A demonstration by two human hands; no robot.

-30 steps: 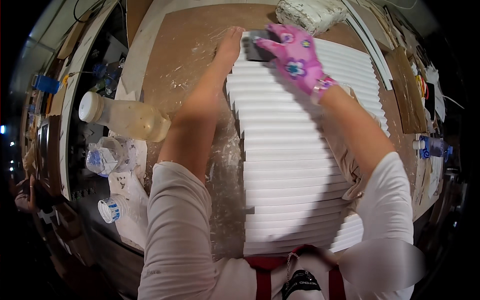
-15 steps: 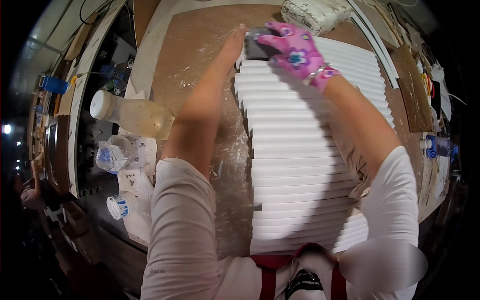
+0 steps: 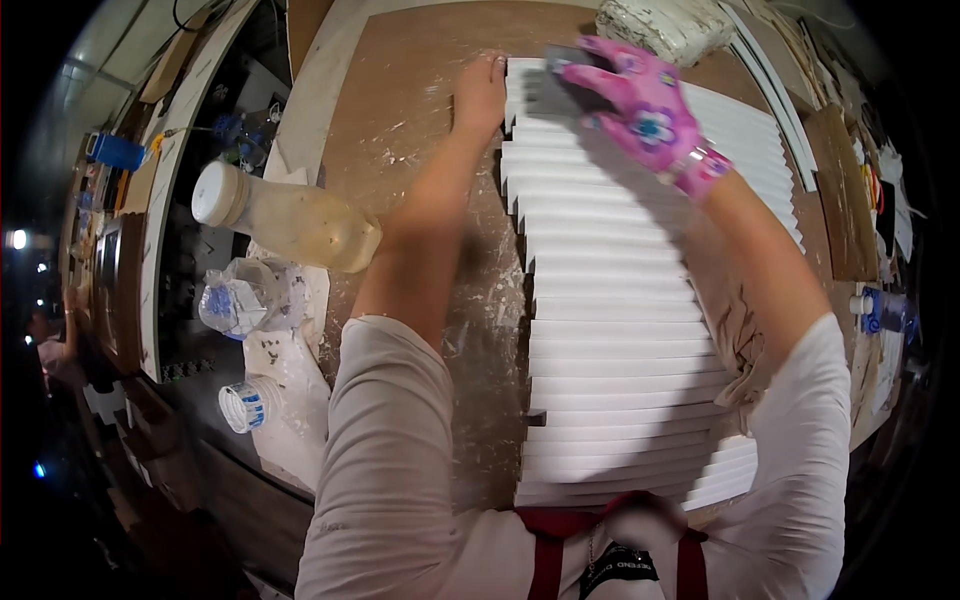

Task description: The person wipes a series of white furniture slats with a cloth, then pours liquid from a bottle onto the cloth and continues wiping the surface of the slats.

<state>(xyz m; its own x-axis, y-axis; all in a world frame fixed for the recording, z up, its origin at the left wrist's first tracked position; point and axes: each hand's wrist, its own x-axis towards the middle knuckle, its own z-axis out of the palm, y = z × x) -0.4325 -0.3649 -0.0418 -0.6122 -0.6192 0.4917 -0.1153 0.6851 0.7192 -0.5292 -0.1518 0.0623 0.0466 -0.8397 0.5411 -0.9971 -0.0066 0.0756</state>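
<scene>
A row of several white ribbed moulding strips [image 3: 620,330] lies side by side on a brown, dust-smeared workbench [image 3: 400,90]. My left hand [image 3: 482,95], bare, rests flat on the bench against the far left ends of the strips. My right hand [image 3: 640,105] wears a pink flowered glove and presses a dark grey sanding pad [image 3: 555,90] onto the far strips. The pad is partly hidden under the gloved fingers.
A cloudy plastic bottle [image 3: 290,220] lies at the bench's left edge, with two crumpled clear bottles [image 3: 240,300] below it. A white lumpy bag [image 3: 665,25] sits beyond the strips. Boards and small clutter [image 3: 850,200] line the right side. A small blue-capped item [image 3: 880,310] lies at right.
My gloved right hand has slid the pad leftward along the far strips. My left hand stays at their left ends; the view shifted slightly.
</scene>
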